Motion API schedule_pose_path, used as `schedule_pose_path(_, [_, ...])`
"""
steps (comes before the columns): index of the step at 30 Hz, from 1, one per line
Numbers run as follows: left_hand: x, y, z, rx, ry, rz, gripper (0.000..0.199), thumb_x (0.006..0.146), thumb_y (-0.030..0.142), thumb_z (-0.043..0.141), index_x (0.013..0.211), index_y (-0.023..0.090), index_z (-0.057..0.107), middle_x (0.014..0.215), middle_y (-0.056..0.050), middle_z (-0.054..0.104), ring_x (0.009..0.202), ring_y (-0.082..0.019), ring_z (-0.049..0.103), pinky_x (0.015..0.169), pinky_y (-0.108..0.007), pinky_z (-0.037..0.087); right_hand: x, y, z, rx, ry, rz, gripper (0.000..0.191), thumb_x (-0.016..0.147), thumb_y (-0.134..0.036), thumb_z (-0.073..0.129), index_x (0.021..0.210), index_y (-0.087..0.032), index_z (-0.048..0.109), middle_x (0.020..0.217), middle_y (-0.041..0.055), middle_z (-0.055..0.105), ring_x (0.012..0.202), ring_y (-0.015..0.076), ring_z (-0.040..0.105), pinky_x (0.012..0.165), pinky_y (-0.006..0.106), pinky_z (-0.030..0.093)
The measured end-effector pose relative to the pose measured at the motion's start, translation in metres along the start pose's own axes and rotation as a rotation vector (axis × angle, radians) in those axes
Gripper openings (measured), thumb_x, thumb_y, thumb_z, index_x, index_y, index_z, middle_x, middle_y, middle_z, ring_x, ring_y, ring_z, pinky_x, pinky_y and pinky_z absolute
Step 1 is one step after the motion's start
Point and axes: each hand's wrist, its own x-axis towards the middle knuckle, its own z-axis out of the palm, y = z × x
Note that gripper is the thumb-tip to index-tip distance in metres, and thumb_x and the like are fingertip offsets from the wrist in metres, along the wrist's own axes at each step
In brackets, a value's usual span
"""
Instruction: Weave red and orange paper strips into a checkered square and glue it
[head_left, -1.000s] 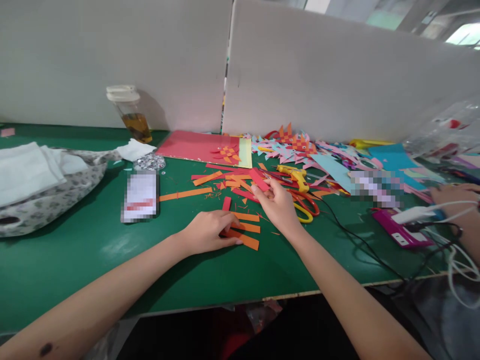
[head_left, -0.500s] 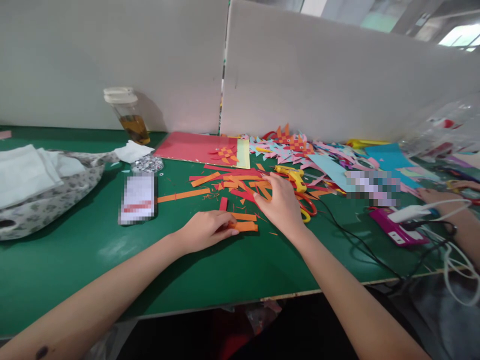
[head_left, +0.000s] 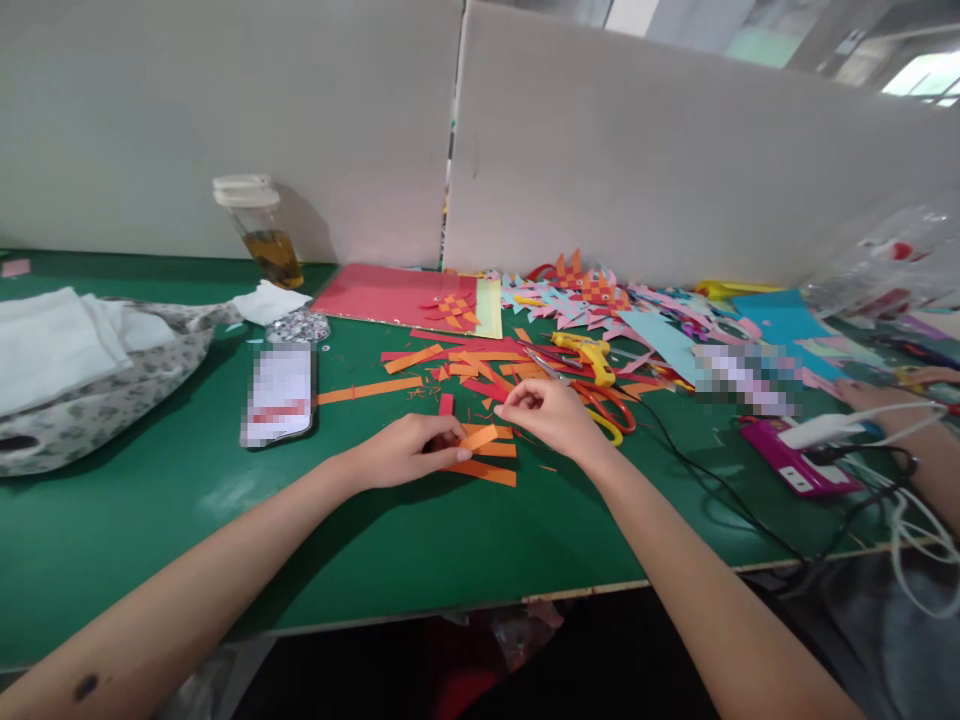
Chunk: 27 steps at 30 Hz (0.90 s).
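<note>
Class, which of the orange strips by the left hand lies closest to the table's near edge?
The bottom orange strip, whose free end slants toward the near edge; the other orange strips by the left hand lie farther from that edge.

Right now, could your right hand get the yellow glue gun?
Probably yes: the yellow glue gun lies just beyond the right hand, and nothing seems to cover it, though the scissors lie close in front.

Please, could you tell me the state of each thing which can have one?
Left hand, fingers closed on an orange strip
Right hand, fingers curled in; grip unclear
Bottle, lid on, partly filled with brown liquid
Power strip, plugs inserted
Phone, lying flat, screen blurred
Glue gun, lying on its side
Scissors, lying down; blades' opening unclear
</note>
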Motion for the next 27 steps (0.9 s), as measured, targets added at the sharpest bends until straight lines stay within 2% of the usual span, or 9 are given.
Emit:
schedule_pose_path(5, [-0.0004, -0.0032, -0.0028, -0.044, -0.026, -0.014, 0.024, 0.085, 0.040, 0.047, 0.083, 0.017, 0.056, 0.069, 0.002, 0.059, 0.056, -0.008, 0.047, 0.051, -0.020, 0.033, -0.0034, 0.0006, 0.0037, -0.129, -0.123, -0.055, 0.029, 0.061, -0.048, 0.066, 0.073, -0.022, 0.062, 0.058, -0.0029, 0.055, 0.051, 0.0107, 0.048, 0.045, 0.022, 0.028])
schedule_pose_path(8, [-0.0005, -0.0023, -0.0043, -0.082, -0.030, -0.019, 0.028, 0.086, 0.041, 0.045, 0.078, 0.016, 0.055, 0.069, 0.002, 0.059, 0.057, -0.009, 0.048, 0.053, -0.020, 0.035, -0.0057, -0.0012, 0.0058, -0.236, -0.122, -0.052, 0.026, 0.061, -0.046, 0.067, 0.071, -0.023, 0.061, 0.064, -0.0026, 0.059, 0.057, 0.0118, 0.051, 0.047, 0.022, 0.029])
schedule_pose_path(11, [-0.0005, -0.0004, -0.0048, -0.155, -0.034, -0.027, 0.038, 0.089, 0.043, 0.036, 0.074, 0.015, 0.056, 0.068, 0.000, 0.059, 0.062, -0.011, 0.053, 0.061, -0.022, 0.039, -0.0068, -0.0023, 0.0076, -0.283, -0.120, -0.049, 0.021, 0.064, -0.042, 0.066, 0.067, -0.022, 0.060, 0.069, -0.0024, 0.062, 0.062, 0.0122, 0.053, 0.048, 0.022, 0.030])
schedule_pose_path(17, [0.0004, -0.0006, -0.0034, -0.166, 0.054, -0.055, 0.053, 0.093, 0.042, 0.022, 0.069, 0.015, 0.061, 0.072, -0.001, 0.061, 0.070, -0.012, 0.053, 0.072, -0.025, 0.040, -0.0070, -0.0033, 0.0099, -0.267, -0.116, -0.055, 0.018, 0.064, -0.039, 0.067, 0.064, -0.022, 0.060, 0.069, -0.0017, 0.063, 0.064, 0.0131, 0.056, 0.049, 0.023, 0.032])
schedule_pose_path(20, [0.0006, -0.0030, -0.0033, -0.107, 0.032, -0.076, 0.040, 0.088, 0.043, 0.037, 0.071, 0.015, 0.060, 0.064, 0.001, 0.057, 0.061, -0.010, 0.050, 0.060, -0.023, 0.038, -0.0074, -0.0045, 0.0101, -0.269, -0.119, -0.060, 0.018, 0.065, -0.038, 0.066, 0.061, -0.022, 0.060, 0.067, -0.0019, 0.063, 0.064, 0.0132, 0.056, 0.050, 0.023, 0.033])
schedule_pose_path(23, [0.0007, -0.0052, -0.0033, -0.090, 0.005, -0.080, 0.025, 0.081, 0.040, 0.052, 0.078, 0.016, 0.058, 0.064, 0.003, 0.056, 0.055, -0.009, 0.047, 0.051, -0.021, 0.034, -0.0072, -0.0042, 0.0102, -0.264, -0.098, -0.051, 0.020, 0.062, -0.040, 0.069, 0.067, -0.022, 0.061, 0.071, -0.0020, 0.064, 0.067, 0.0139, 0.057, 0.052, 0.023, 0.034])
schedule_pose_path(25, [0.0011, -0.0066, -0.0030, -0.152, 0.002, -0.069, 0.025, 0.084, 0.040, 0.048, 0.082, 0.017, 0.058, 0.071, 0.001, 0.059, 0.060, -0.010, 0.051, 0.053, -0.021, 0.036, -0.0070, -0.0033, 0.0103, -0.256, -0.102, -0.047, 0.023, 0.061, -0.040, 0.070, 0.072, -0.022, 0.061, 0.074, -0.0015, 0.065, 0.068, 0.0142, 0.058, 0.052, 0.023, 0.034])
schedule_pose_path(27, [0.0015, -0.0084, -0.0022, -0.256, 0.005, -0.078, 0.033, 0.089, 0.042, 0.037, 0.088, 0.017, 0.058, 0.075, -0.002, 0.062, 0.064, -0.011, 0.055, 0.053, -0.021, 0.037, -0.0069, -0.0029, 0.0104, -0.256, -0.126, -0.051, 0.021, 0.063, -0.040, 0.068, 0.071, -0.022, 0.062, 0.073, -0.0014, 0.065, 0.067, 0.0140, 0.057, 0.051, 0.023, 0.034])
